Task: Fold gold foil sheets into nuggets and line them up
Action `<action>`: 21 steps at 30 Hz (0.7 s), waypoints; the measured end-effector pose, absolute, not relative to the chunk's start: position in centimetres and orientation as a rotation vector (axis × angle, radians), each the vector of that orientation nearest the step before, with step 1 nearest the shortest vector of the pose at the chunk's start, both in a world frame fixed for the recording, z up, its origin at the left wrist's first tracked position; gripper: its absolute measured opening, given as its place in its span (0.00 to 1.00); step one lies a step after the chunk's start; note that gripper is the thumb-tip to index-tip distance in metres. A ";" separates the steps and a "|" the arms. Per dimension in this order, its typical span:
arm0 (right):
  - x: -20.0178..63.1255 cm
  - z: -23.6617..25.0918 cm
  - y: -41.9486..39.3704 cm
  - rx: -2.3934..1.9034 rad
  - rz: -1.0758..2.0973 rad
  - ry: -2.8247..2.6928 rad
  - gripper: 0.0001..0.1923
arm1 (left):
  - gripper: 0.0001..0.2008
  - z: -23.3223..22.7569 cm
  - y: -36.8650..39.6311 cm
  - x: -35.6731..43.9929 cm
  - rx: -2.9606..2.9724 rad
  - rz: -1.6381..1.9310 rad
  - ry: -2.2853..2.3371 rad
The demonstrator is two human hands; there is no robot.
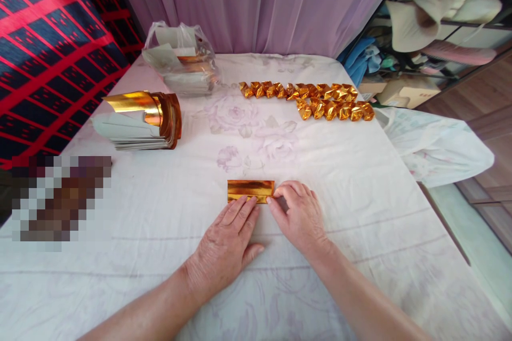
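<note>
A folded strip of gold foil paper (250, 189) lies flat on the white flowered cloth (168, 224) in front of me. My left hand (228, 242) rests palm down, its fingertips pressing the strip's near edge. My right hand (298, 213) pinches the strip's right end between thumb and fingers. Both hands touch the paper on the cloth.
A stack of gold and grey sheets (138, 122) with curled tops lies at the left. Behind it is a clear plastic bag (182, 58) of more sheets. Several folded gold pieces (310, 98) lie in rows at the far right. A white bag (432, 144) hangs off the right edge.
</note>
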State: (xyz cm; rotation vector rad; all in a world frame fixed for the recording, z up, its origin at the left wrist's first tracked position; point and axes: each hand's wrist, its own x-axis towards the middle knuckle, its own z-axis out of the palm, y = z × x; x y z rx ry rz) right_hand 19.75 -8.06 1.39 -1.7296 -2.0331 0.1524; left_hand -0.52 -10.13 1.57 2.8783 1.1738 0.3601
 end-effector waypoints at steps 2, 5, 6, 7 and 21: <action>19.8 1.4 -8.1 -1.729 0.152 -2.034 0.07 | 0.30 1.6 -10.1 -0.5 2.876 0.347 1.170; 19.8 1.3 -8.0 -1.740 0.162 -2.039 0.07 | 0.30 1.6 -10.1 -0.5 2.866 0.343 1.173; 19.8 1.4 -8.0 -1.743 0.164 -2.039 0.07 | 0.29 1.6 -10.1 -0.5 2.868 0.343 1.175; 19.8 1.4 -8.0 -1.746 0.162 -2.039 0.07 | 0.30 1.6 -10.1 -0.5 2.875 0.344 1.173; 19.7 1.0 -7.9 -1.756 0.121 -2.019 0.06 | 0.30 1.5 -10.0 -0.6 2.858 0.362 1.169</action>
